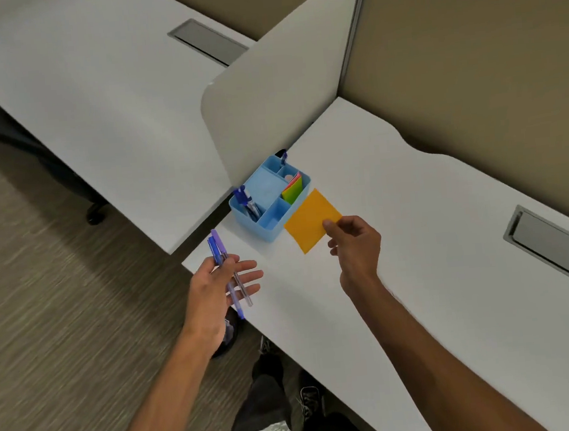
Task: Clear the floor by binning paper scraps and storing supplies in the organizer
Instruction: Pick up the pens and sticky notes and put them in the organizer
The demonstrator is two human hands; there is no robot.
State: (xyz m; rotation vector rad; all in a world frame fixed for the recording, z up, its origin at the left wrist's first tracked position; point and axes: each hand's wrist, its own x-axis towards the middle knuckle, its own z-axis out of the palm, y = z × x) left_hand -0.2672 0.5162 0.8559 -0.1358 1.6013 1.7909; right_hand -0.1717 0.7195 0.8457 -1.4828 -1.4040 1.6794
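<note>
A light blue organizer (266, 231) stands on the white desk (416, 238) against a divider panel. One of its compartments holds blue pens (245, 201), another holds coloured paper squares (293, 188). My right hand (356, 247) pinches an orange paper square (311, 221) by its corner, just right of the organizer and above the desk. My left hand (218, 286) hovers at the desk's left edge, thumb pressing a few blue and purple pens (227, 268) against its spread fingers.
A rounded white divider panel (275, 89) separates this desk from the neighbouring desk (76, 96). Grey cable hatches (554, 246) are set in both desktops. Carpet floor (44, 322) lies to the left, with a chair caster (95, 216). My shoes (308, 402) show below.
</note>
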